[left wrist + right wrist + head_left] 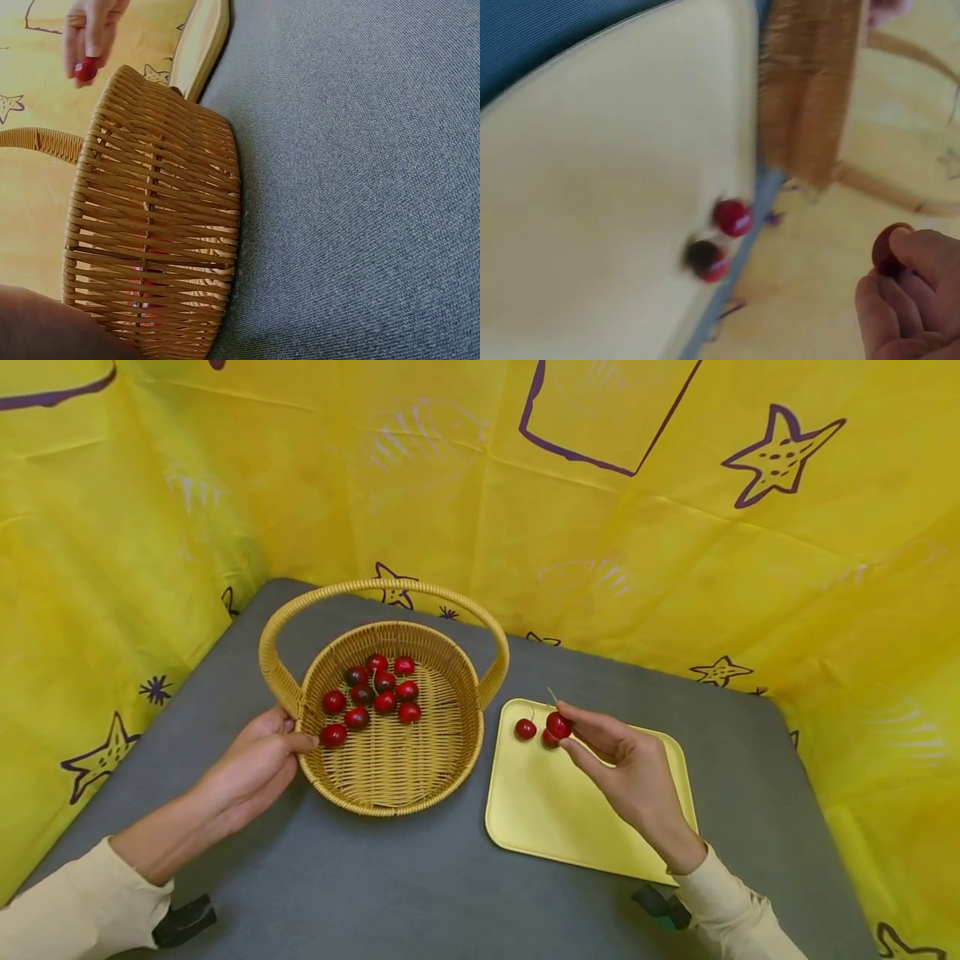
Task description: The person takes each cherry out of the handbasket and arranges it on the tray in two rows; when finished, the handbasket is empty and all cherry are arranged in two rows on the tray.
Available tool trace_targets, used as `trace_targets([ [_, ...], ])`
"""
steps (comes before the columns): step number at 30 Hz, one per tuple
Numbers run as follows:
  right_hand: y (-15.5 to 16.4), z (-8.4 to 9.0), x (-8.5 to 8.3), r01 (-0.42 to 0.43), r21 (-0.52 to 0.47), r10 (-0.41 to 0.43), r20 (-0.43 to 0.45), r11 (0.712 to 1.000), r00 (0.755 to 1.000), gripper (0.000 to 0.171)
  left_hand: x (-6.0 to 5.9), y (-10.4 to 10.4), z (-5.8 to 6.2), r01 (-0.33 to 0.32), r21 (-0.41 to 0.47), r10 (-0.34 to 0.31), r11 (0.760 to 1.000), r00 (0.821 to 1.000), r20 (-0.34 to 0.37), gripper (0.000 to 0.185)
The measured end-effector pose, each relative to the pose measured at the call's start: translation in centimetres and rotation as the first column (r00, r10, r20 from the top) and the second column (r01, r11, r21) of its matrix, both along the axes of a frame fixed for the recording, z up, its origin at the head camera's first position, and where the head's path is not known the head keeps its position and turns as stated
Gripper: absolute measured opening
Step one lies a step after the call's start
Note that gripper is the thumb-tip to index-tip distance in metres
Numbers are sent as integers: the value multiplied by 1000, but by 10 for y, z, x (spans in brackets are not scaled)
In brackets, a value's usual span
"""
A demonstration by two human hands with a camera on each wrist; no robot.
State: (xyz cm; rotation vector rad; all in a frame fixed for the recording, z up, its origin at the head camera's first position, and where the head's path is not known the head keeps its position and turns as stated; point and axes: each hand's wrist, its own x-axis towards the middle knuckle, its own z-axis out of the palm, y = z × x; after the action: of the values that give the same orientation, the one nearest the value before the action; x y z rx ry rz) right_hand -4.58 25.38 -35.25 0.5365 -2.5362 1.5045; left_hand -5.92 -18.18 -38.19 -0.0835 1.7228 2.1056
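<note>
A round wicker basket (442, 752) with a tall arched handle stands on the grey table, several red cherries (385, 702) lying toward its back left. At its left rim my left hand (258, 768) grips the edge near the foot of the handle. My right hand (626, 768) pinches one cherry (558, 725) by thumb and fingertips, held above the yellow tray (540, 814). Two more cherries (732, 217) rest near the tray's edge in the right wrist view. The left wrist view shows the basket's woven side (157, 210) and the right hand (91, 34) beyond it.
Yellow cloth (450, 485) printed with starfish and fish outlines hangs behind and on both sides of the table (420, 885). The basket's arched handle (382, 583) rises over its bowl. The tray lies to the right of the basket, a small gap between them.
</note>
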Motion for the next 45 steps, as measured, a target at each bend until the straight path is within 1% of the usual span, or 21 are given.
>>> trace_targets([
  [4, 18, -17, -2, 72, 50, -74, 42, 996, 996, 48, 0, -1, -1, 0, -5, 0, 1000, 1000, -4, 78],
  [8, 29, -33, -3, 116, 79, -123, 83, 990, 989, 46, 1, -2, -2, 1, -9, -1, 1000, 1000, -1, 78],
  [14, 41, -54, -7, 142, 105, -155, 125, 984, 980, 44, 1, -3, -2, 1, -7, -1, 1000, 1000, 5, 77],
  [18, 44, -63, -11, 147, 114, -163, 150, 983, 975, 44, 0, -2, -2, 2, -3, -2, 1000, 1000, 2, 77],
  [29, 42, -73, -16, 143, 172, -174, 185, 975, 967, 43, 1, -1, -1, 5, -8, -5, 1000, 1000, 1, 77],
  [37, 44, -72, -19, 135, 202, -168, 155, 970, 973, 44, 0, -1, -2, 8, -6, -8, 1000, 1000, -7, 76],
  [45, 42, -73, -18, 131, 219, -170, 171, 967, 970, 42, 1, -2, -2, 12, -7, -12, 1000, 1000, -16, 77],
])
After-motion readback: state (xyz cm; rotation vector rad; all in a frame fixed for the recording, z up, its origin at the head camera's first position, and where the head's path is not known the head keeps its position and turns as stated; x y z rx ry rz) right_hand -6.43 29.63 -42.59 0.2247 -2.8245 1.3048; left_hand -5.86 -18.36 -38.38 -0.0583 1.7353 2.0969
